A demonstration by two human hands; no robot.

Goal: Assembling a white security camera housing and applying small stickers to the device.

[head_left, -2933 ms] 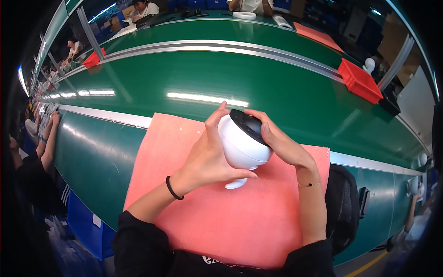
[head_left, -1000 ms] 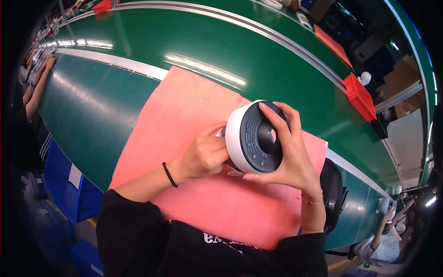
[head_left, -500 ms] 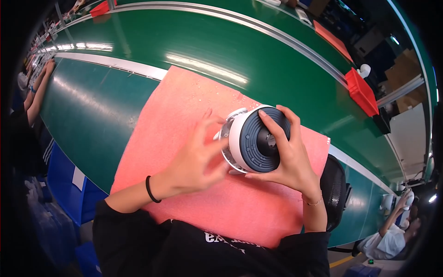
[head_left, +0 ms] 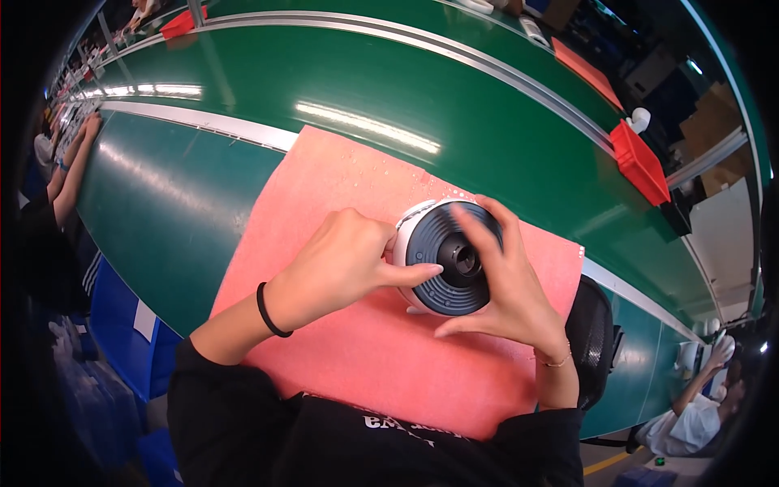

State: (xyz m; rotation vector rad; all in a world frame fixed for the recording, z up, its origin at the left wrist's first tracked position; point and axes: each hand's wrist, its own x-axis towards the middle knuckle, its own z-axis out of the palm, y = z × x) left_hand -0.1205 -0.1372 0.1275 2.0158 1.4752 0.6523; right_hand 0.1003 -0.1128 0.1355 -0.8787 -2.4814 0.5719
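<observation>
Green workbench (head_left: 187, 203) beside green conveyor belt (head_left: 406, 89); pink mat (head_left: 341, 203) flat on bench; red bin (head_left: 639, 166) at belt edge.

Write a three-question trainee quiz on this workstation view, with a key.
1. True or false: both hands grip the round white device with the dark ribbed face.
2. What lies under the device? A) bare green belt B) pink mat C) red bin
3. What is worn on the left wrist?

Key:
1. True: left hand and right hand both hold the device.
2. B, the pink mat; the red bin sits far off beside the green conveyor belt.
3. A black band.
</observation>
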